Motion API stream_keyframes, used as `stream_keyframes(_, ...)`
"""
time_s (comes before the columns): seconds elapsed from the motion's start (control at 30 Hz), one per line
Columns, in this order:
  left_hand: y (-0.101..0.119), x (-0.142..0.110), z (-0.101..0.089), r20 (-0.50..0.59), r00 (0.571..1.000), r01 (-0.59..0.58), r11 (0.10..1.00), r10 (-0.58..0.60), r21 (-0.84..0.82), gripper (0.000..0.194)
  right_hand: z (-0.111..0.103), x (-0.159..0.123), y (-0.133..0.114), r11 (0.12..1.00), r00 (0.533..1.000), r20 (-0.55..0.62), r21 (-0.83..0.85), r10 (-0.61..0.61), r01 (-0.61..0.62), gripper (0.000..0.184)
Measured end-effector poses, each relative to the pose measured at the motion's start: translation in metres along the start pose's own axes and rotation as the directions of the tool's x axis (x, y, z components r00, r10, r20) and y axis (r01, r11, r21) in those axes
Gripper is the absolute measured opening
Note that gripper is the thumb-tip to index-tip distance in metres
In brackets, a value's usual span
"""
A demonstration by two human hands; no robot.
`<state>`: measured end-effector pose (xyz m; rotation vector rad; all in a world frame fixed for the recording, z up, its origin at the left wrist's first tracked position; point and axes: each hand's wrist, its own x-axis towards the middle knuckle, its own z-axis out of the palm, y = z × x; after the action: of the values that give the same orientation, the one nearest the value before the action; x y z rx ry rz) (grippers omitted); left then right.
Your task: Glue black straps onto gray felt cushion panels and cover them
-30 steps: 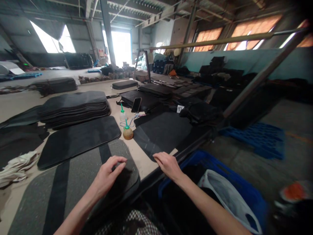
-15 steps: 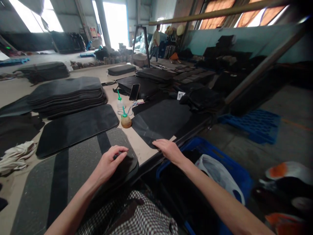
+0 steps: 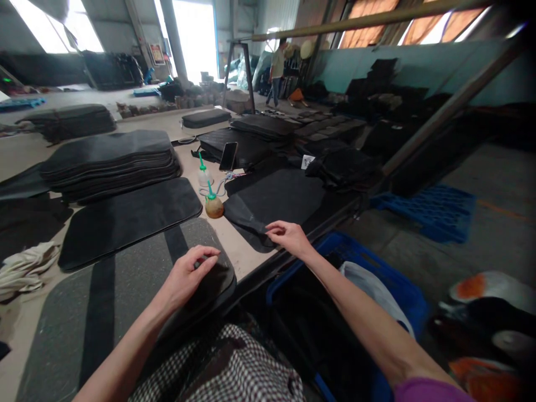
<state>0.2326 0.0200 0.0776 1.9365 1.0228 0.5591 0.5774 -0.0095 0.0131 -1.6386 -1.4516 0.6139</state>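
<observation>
My left hand (image 3: 188, 276) rests over the near right corner of a grey speckled panel (image 3: 138, 296) that has black strips across it. Its fingers curl toward the thumb, and whatever lies between them is too dark to make out. At the front edge of the table, my right hand (image 3: 291, 237) pinches the near corner of a black sheet (image 3: 276, 195). That corner is raised a little, with another dark layer showing beneath it. Between the panel and the sheet stand an amber squeeze bottle (image 3: 214, 207) and a clear one (image 3: 204, 177), both with green nozzles.
Behind the bottles are a phone (image 3: 228, 156) and a cord. To the left lie a black panel (image 3: 134, 220), a panel stack (image 3: 113, 162) and a pale cloth (image 3: 29, 265). A blue crate (image 3: 402, 285) sits below the table's right edge. A person (image 3: 276, 72) walks far back.
My right hand has risen slightly, and the black sheet's corner has lifted with it. My left hand stays on the panel. The view has tilted down, and a distant person has come into view.
</observation>
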Motion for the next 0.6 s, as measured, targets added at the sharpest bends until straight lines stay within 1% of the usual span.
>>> stream_keyframes(0.17,0.006,0.011,0.007,0.006,1.000,0.001,0.999,0.000,-0.041,0.032,-0.009,0.014,-0.004,0.977,0.993,-0.052,0.192,0.102,-0.090,0.020)
stream_keyframes(0.27,0.009,0.020,0.015,0.007,1.000,0.017,0.994,-0.017,-0.111,0.033,-0.015,0.024,-0.007,0.953,0.984,-0.121,0.288,0.132,-0.092,0.027)
stream_keyframes(0.37,0.008,0.031,0.024,0.013,0.999,0.045,0.963,-0.043,-0.267,0.040,-0.025,0.033,-0.012,0.934,0.962,-0.241,0.356,0.129,-0.036,0.030)
stream_keyframes(0.47,0.010,0.044,0.033,0.018,0.998,0.062,0.903,-0.060,-0.425,0.050,-0.036,0.037,-0.021,0.924,0.927,-0.365,0.377,0.082,0.067,0.031)
stream_keyframes(0.53,0.018,0.053,0.038,0.026,0.995,0.098,0.856,-0.098,-0.508,0.058,-0.041,0.034,-0.031,0.922,0.916,-0.400,0.363,0.021,0.137,0.030)
stream_keyframes(0.6,0.029,0.061,0.043,0.045,0.987,0.150,0.788,-0.153,-0.598,0.065,-0.041,0.025,-0.042,0.924,0.925,-0.377,0.335,-0.048,0.184,0.026)
